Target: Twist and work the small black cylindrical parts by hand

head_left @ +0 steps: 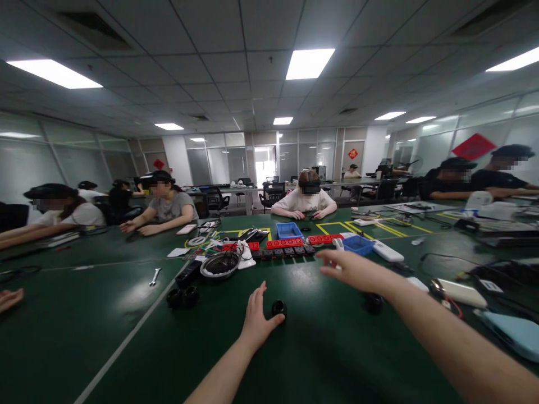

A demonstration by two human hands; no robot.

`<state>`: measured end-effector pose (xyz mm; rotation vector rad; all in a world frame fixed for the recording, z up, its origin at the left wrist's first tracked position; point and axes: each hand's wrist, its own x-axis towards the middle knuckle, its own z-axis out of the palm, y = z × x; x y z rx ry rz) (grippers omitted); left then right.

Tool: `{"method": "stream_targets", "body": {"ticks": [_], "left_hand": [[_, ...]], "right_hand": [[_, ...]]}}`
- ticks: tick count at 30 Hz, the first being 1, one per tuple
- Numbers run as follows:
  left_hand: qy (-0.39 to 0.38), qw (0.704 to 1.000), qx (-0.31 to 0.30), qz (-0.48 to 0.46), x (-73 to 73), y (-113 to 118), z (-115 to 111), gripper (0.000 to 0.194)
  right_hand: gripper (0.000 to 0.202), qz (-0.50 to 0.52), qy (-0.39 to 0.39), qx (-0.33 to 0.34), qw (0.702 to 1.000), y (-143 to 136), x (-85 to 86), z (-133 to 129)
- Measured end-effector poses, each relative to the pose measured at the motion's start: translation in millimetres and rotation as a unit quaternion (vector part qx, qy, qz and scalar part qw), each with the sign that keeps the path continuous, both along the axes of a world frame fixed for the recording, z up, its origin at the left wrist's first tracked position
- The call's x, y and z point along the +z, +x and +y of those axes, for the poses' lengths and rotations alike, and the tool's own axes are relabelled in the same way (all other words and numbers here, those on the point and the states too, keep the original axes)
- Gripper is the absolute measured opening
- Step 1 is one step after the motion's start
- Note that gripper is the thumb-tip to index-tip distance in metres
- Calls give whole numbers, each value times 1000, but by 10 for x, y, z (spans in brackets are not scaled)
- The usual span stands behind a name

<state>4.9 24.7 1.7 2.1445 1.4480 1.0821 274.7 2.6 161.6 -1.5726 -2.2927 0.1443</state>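
in front of the red row [284, 243], a black ring [279, 308] is sitting on the bench [320, 359], opening facing up, axis running roughly upright. left of the row, a round dish [219, 275] is lying, two black parts [191, 295] standing nearer; right of it, a blue bin [357, 249] is resting. before the row, the left hand [255, 318] is keeping its grip open, thumb touching or just beside the ring; near the row's right end, the right hand [343, 266] is hovering palm-down, grip loosely open.
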Motion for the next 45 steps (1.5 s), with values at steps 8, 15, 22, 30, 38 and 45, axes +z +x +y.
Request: {"method": "stream_targets", "body": {"ticks": [8, 15, 22, 30, 38, 45], "left_hand": [[-90, 996, -14, 2, 11, -102, 35, 82], [-100, 994, -40, -24, 57, -17, 43, 81], [-94, 992, -79, -33, 140, 21, 28, 46], [-123, 985, -118, -31, 163, 38, -64, 46], [-82, 983, -162, 15, 293, 185, -298, 46], [-89, 977, -193, 9, 295, 219, -487, 54]], "right_hand": [[61, 25, -210, 65, 975, -478, -946, 436], [80, 110, -187, 113, 970, -632, -1268, 524], [60, 80, -159, 142, 974, -702, -1351, 484], [43, 171, -226, 149, 947, -767, -1337, 357], [32, 104, -234, 122, 959, -687, -1281, 63], [32, 135, -195, 107, 966, -624, -1350, -172]]}}
